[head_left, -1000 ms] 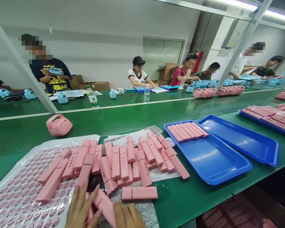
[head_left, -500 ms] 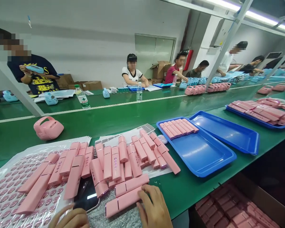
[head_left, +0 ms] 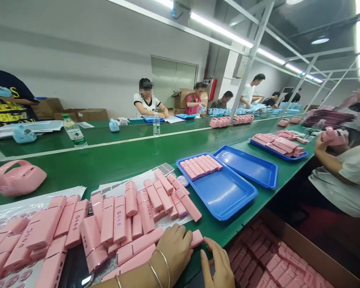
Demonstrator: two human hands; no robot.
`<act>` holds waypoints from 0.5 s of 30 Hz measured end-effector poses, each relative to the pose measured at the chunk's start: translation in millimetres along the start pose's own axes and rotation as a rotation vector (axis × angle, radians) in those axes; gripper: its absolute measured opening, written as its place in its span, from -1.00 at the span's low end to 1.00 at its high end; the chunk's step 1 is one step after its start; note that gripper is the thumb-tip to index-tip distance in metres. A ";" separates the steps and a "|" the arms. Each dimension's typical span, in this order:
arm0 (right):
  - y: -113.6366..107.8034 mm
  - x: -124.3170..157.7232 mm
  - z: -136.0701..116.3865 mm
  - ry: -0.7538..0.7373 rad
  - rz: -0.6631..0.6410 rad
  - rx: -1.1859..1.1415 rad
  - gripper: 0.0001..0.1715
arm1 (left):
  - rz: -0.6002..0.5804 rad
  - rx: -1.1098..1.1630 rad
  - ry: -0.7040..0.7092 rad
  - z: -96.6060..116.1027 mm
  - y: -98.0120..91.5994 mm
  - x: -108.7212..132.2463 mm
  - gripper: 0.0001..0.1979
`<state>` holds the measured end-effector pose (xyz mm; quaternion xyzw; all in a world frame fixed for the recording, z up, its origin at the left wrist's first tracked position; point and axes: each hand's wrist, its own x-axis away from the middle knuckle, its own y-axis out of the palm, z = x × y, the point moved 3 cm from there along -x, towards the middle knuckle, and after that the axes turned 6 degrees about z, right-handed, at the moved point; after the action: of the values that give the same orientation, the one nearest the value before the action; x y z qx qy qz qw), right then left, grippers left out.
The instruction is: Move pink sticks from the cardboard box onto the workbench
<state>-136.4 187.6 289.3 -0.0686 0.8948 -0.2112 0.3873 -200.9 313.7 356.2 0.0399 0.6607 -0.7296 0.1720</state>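
My left hand [head_left: 174,251], with bangles on the wrist, reaches across from the lower left. Its fingers are closed on a slim pink plastic case [head_left: 197,239], mostly hidden under the hand. Just right of that case's end is my right hand [head_left: 218,265], thumb and fingers apart, the index fingertip close to the case; I cannot tell whether it touches. A pink case with a shiny band [head_left: 141,244] lies beside my left wrist, and another [head_left: 130,264] lies partly behind the forearm. Several more pink cases [head_left: 119,218] are heaped to the left, some showing round marks.
A blue tray [head_left: 234,200] holds a row of pink cases; another blue tray [head_left: 249,168] lies behind it. A cardboard box [head_left: 318,248] of pink cases stands below the table edge. A pink handled shell [head_left: 18,178] sits left. A co-worker [head_left: 345,168] works at right, others opposite.
My view has swung right. My left hand has come across from the lower left onto a pink case, and my right hand has shifted right, off the case it was touching.
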 end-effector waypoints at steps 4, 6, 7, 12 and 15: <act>13.8 9.7 9.4 -0.204 0.026 0.105 -0.61 | -0.006 -0.059 -0.015 -9.1 6.9 -1.4 -0.69; 17.9 12.1 6.1 -0.212 0.021 0.113 -0.58 | -0.008 -0.073 -0.036 -12.6 5.8 0.3 -0.63; 18.5 12.1 3.3 -0.216 0.011 0.103 -0.58 | -0.007 -0.077 -0.052 -14.1 4.2 0.7 -0.63; 2.0 10.4 9.0 -0.129 0.048 0.029 -0.65 | 0.070 -0.062 -0.097 -14.1 -8.2 7.4 -0.51; -22.2 21.1 46.1 0.014 0.143 0.058 -0.64 | 0.194 0.009 -0.008 7.4 -2.8 18.1 -0.46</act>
<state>-118.7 146.5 256.7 0.0083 0.8936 -0.2093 0.3970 -217.5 303.0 354.6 0.1015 0.6499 -0.7125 0.2442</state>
